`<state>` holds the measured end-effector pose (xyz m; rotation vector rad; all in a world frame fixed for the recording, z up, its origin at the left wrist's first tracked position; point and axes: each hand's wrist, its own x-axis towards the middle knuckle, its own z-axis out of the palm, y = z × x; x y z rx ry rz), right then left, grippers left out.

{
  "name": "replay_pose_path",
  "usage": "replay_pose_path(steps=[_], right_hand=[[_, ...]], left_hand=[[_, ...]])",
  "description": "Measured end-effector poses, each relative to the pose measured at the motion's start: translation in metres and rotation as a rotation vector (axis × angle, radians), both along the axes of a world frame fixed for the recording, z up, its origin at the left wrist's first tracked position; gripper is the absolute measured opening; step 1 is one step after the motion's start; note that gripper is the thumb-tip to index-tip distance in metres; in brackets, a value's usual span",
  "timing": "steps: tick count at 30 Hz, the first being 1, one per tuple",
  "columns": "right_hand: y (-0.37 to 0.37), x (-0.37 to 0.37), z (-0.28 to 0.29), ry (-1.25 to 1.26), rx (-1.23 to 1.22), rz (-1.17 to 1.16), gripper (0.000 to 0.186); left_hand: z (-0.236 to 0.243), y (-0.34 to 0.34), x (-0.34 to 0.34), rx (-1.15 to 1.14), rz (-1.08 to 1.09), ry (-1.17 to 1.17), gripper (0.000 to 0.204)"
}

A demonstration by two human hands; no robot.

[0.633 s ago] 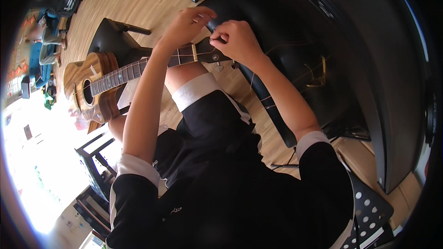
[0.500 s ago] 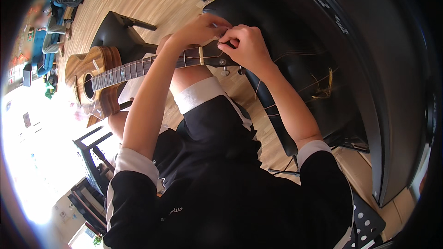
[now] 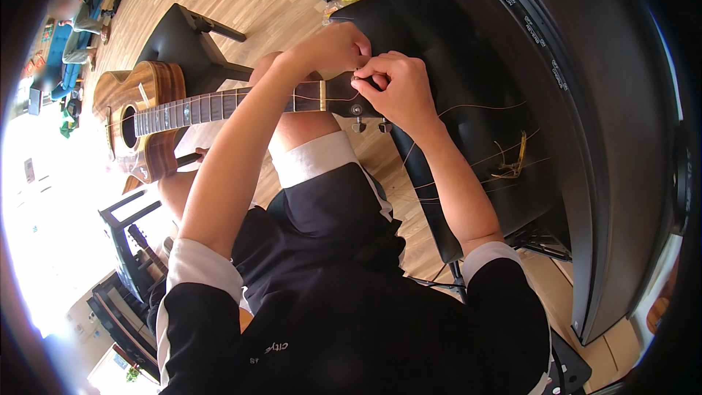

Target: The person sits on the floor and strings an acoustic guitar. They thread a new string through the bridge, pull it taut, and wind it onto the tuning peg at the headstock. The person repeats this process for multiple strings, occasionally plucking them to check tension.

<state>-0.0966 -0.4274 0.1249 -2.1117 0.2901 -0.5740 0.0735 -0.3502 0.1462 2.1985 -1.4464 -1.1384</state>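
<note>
Guitar headstock [image 3: 344,95] lies under both hands' fingers [image 3: 365,77] (strings loose).

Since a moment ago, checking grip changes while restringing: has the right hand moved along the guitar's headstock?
Yes. The right hand has closed in toward the left hand, so both now pinch at the headstock of the guitar by the tuning pegs.
</note>
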Motion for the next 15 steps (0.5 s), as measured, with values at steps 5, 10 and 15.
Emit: replay_pose_path(steps=[5,10,15], right_hand=[[-0.004,0.002,-0.004,-0.069,-0.025,0.027,0.011],[-0.007,0.002,-0.005,-0.086,-0.026,0.073,0.011],[-0.01,0.001,-0.006,-0.059,0.012,0.107,0.012]], left_hand=[[0.002,-0.006,0.007,0.121,-0.042,0.158,0.024],[-0.007,0.01,0.02,0.012,-0.007,0.377,0.021],[-0.01,0.003,0.01,0.109,-0.021,0.171,0.021]])
